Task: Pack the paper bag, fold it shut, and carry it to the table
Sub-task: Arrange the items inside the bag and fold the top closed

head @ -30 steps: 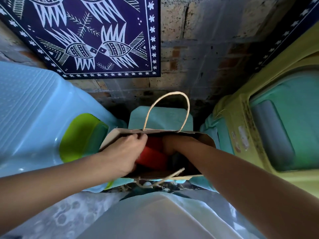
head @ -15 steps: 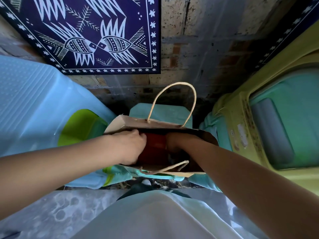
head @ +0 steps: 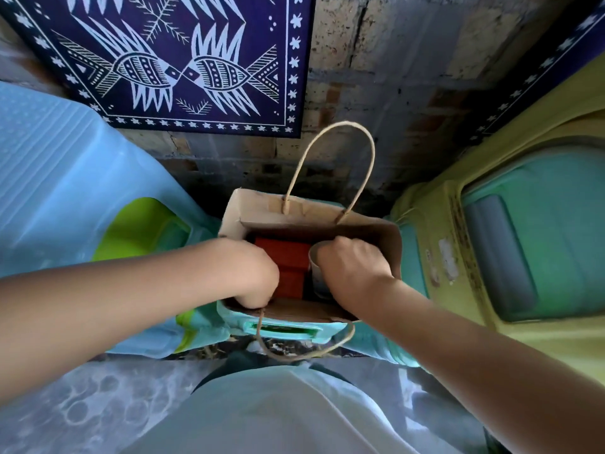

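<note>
A brown paper bag (head: 262, 211) stands open on a teal stool, one twine handle upright at the far wall (head: 331, 125) and the other hanging over the near side (head: 294, 357). Inside lies a red box (head: 281, 253), and to its right a pale cup (head: 313, 273). My left hand (head: 252, 273) reaches into the bag's left side, its fingers curled over the near rim. On the right, my right hand (head: 352, 267) is closed over the cup inside the bag. The bottom of the bag is hidden by my hands.
The teal stool (head: 284, 332) carries the bag. A light blue plastic chair (head: 49, 191) with a lime green piece (head: 140, 224) stands at the left. A yellow-green bin (head: 458, 208) crowds the right. A brick wall with a dark blue fish cloth (head: 180, 67) is just behind.
The bag's mouth has spread wider and squarer, showing the red box and the cup. My right hand has risen from deep inside to the cup; my left has shifted to the near rim.
</note>
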`<action>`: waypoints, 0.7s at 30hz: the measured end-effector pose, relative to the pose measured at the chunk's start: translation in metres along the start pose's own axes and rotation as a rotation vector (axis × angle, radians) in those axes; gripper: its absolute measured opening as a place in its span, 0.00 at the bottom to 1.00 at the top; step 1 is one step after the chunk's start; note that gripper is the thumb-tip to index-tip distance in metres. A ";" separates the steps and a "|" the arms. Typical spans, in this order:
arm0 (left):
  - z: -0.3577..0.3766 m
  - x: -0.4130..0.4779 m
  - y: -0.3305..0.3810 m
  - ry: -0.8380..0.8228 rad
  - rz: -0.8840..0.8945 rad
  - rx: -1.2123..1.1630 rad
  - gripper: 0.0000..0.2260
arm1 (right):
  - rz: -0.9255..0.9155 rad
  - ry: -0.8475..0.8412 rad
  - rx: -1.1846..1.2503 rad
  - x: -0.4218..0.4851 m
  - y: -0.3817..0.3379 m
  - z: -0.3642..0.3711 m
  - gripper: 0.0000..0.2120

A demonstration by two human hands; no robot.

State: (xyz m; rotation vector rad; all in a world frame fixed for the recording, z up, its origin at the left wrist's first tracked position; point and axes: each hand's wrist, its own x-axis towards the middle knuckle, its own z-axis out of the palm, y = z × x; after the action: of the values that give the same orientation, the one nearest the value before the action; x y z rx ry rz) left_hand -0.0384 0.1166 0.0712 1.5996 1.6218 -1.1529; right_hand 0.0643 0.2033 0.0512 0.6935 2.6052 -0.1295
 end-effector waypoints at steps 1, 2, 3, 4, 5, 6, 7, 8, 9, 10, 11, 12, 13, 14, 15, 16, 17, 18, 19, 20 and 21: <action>0.001 0.003 -0.001 -0.035 -0.005 -0.005 0.19 | 0.007 -0.017 -0.008 -0.001 -0.001 0.003 0.13; 0.003 0.005 -0.002 -0.068 -0.001 -0.035 0.19 | -0.010 -0.058 -0.006 -0.004 -0.003 0.005 0.14; 0.005 0.005 -0.003 -0.089 0.004 -0.061 0.19 | -0.047 -0.116 0.009 -0.006 -0.004 0.008 0.15; 0.007 0.005 -0.004 -0.086 0.007 -0.074 0.19 | -0.087 -0.177 0.034 -0.010 -0.005 0.007 0.16; 0.007 0.005 -0.006 -0.075 -0.003 -0.073 0.19 | -0.126 -0.226 0.060 -0.014 -0.005 0.004 0.16; 0.007 0.003 -0.008 -0.052 -0.025 -0.084 0.18 | -0.163 -0.243 0.088 -0.018 -0.004 -0.001 0.14; 0.005 -0.002 -0.011 -0.011 -0.046 -0.113 0.17 | -0.190 -0.218 0.124 -0.022 -0.002 -0.007 0.13; 0.003 -0.007 -0.015 0.057 -0.044 -0.148 0.15 | -0.226 -0.163 0.159 -0.027 0.003 -0.016 0.11; 0.002 -0.013 -0.022 0.145 -0.005 -0.180 0.15 | -0.250 -0.090 0.200 -0.034 0.013 -0.025 0.11; 0.002 -0.021 -0.030 0.263 0.055 -0.231 0.16 | -0.253 0.018 0.275 -0.043 0.025 -0.034 0.11; 0.005 -0.034 -0.039 0.433 0.127 -0.332 0.17 | -0.231 0.156 0.397 -0.055 0.040 -0.041 0.13; 0.010 -0.048 -0.047 0.633 0.195 -0.489 0.18 | -0.213 0.305 0.573 -0.071 0.057 -0.047 0.14; 0.022 -0.061 -0.057 0.853 0.274 -0.692 0.17 | -0.198 0.433 0.785 -0.089 0.076 -0.047 0.13; 0.040 -0.070 -0.067 1.050 0.335 -0.887 0.14 | -0.176 0.517 0.975 -0.105 0.095 -0.041 0.12; 0.055 -0.074 -0.076 1.174 0.326 -1.078 0.11 | -0.125 0.559 1.112 -0.118 0.111 -0.028 0.12; 0.077 -0.072 -0.086 1.216 0.240 -1.245 0.09 | -0.051 0.565 1.191 -0.129 0.124 -0.012 0.16; 0.098 -0.061 -0.095 1.178 0.158 -1.418 0.08 | 0.025 0.530 1.237 -0.136 0.133 0.006 0.20; 0.122 -0.051 -0.100 1.076 0.122 -1.526 0.09 | 0.083 0.452 1.265 -0.141 0.135 0.024 0.22; 0.143 -0.045 -0.100 0.937 0.127 -1.615 0.15 | 0.116 0.362 1.280 -0.143 0.132 0.040 0.24; 0.159 -0.039 -0.102 0.882 0.120 -1.681 0.25 | 0.144 0.294 1.289 -0.143 0.127 0.052 0.26; 0.166 -0.043 -0.097 0.899 0.095 -1.704 0.40 | 0.172 0.258 1.302 -0.141 0.120 0.061 0.28</action>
State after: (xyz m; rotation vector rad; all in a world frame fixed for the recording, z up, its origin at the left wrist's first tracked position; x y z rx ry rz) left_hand -0.1566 -0.0400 0.0497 0.8185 1.9024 1.1117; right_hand 0.2575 0.2320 0.0603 1.3649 2.3872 -1.8563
